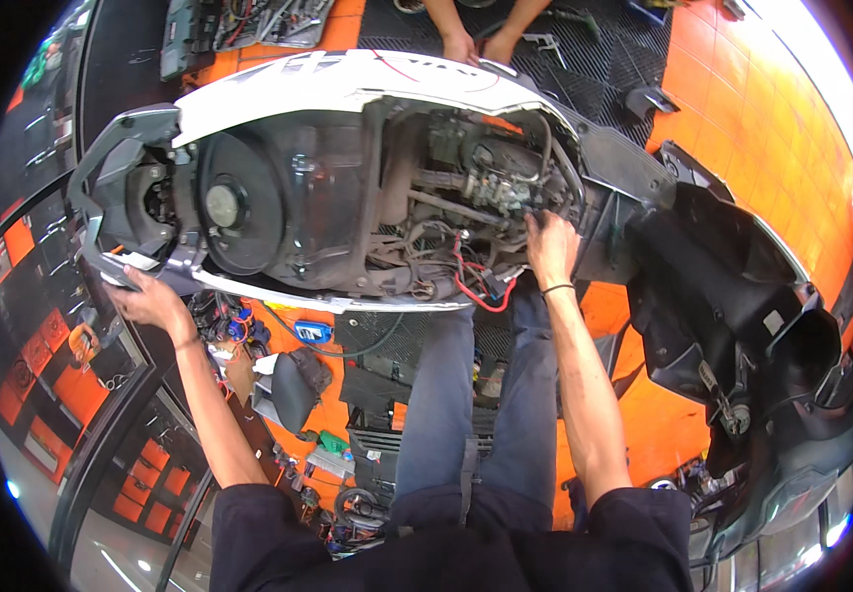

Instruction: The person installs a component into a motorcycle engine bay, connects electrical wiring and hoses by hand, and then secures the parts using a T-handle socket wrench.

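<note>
A scooter with white side panels stands across in front of me. Its seat is off, so the dark storage bucket and the engine bay lie bare. At the left end, my left hand grips the near side of the black grab rail. My right hand reaches into the near right edge of the engine bay, fingers curled; what they hold, if anything, is hidden. Close beside it run a red cable and loose wiring. A round black lid or cap sits near the rail.
Another person's hands touch the scooter's far side. Black front bodywork rises at the right. A tool tray lies at the far left. Below the left arm are a blue bottle and several loose parts on the orange floor.
</note>
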### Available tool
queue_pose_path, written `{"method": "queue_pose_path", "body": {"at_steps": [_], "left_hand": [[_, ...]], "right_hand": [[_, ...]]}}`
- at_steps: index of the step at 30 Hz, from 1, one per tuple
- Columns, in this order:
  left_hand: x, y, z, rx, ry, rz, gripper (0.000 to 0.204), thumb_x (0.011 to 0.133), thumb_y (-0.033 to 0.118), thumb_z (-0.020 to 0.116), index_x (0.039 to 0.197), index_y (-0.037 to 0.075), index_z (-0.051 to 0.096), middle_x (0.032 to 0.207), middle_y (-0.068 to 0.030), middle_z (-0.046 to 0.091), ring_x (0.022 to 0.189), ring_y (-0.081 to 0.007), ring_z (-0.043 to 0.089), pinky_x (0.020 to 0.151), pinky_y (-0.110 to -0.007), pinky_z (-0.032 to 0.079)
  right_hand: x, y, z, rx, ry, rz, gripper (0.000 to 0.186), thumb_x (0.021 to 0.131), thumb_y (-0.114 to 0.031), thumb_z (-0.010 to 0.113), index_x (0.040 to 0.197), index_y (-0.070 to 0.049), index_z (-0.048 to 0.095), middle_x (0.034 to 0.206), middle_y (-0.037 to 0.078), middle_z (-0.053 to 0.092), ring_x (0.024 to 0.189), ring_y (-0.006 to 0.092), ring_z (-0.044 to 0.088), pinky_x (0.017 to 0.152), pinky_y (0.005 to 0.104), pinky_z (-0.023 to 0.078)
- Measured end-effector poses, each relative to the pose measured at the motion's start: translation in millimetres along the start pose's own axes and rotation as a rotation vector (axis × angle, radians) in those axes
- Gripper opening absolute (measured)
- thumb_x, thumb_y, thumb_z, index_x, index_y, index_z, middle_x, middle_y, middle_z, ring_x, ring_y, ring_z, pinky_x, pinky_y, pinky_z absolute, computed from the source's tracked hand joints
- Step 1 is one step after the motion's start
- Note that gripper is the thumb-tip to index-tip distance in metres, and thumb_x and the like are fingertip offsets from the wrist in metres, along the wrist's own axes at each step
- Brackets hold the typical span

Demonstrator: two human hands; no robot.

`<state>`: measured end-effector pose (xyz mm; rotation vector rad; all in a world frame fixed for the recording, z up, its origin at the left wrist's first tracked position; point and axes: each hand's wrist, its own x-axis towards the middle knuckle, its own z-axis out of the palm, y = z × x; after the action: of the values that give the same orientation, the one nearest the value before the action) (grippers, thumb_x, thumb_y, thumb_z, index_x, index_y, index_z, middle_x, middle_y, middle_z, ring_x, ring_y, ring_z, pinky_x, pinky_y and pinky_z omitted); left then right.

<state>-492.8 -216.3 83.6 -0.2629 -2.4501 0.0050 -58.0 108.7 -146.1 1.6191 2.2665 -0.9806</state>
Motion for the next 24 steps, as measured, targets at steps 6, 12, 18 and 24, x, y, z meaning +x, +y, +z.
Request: {"method": "queue_pose_path", "body": {"at_steps": [6,12,18,24], "left_hand": [[3.3,1.5,33.3,-0.368,-0.138,-0.510,0.072,0.102,0.045,0.051,0.146,-0.010,0.037,0.142,-0.0315,0.049,0.130,-0.0411,0.051,0.107,-0.047,0.039],[1.2,-7.8,36.9,-0.506,0.058,-0.632,0.053,0.101,0.035,0.052,0.128,-0.011,0.056,0.127,-0.0283,0.061,0.113,-0.0385,0.061,0.100,-0.044,0.044],[-4.6,1.9,34.4,-0.548,0.079,-0.679,0.046,0.098,0.029,0.053,0.118,-0.011,0.063,0.122,-0.0279,0.065,0.109,-0.0372,0.063,0.096,-0.044,0.046],[-1.9,-16.4,39.6,-0.437,0.076,-0.584,0.047,0.097,0.030,0.054,0.115,-0.013,0.065,0.116,-0.0301,0.066,0.107,-0.0397,0.064,0.096,-0.044,0.047]], "right_hand": [[16.7,10.1,-10.6,-0.042,-0.081,0.033,0.033,0.086,-0.032,0.074,0.090,0.001,0.073,0.085,0.027,0.070,0.087,0.0453,0.069,0.076,0.0521,0.054],[21.7,3.3,-13.2,-0.108,-0.143,0.025,0.030,0.088,-0.034,0.073,0.094,-0.005,0.076,0.086,0.026,0.070,0.087,0.0437,0.069,0.076,0.0506,0.055],[16.0,5.5,-11.9,-0.135,-0.104,0.013,0.029,0.088,-0.033,0.072,0.096,-0.005,0.076,0.086,0.026,0.070,0.088,0.0445,0.068,0.077,0.0516,0.055],[28.2,0.9,-18.7,-0.151,-0.242,0.072,0.032,0.088,-0.036,0.073,0.098,-0.005,0.076,0.091,0.027,0.070,0.093,0.0437,0.068,0.082,0.0506,0.054]]}}
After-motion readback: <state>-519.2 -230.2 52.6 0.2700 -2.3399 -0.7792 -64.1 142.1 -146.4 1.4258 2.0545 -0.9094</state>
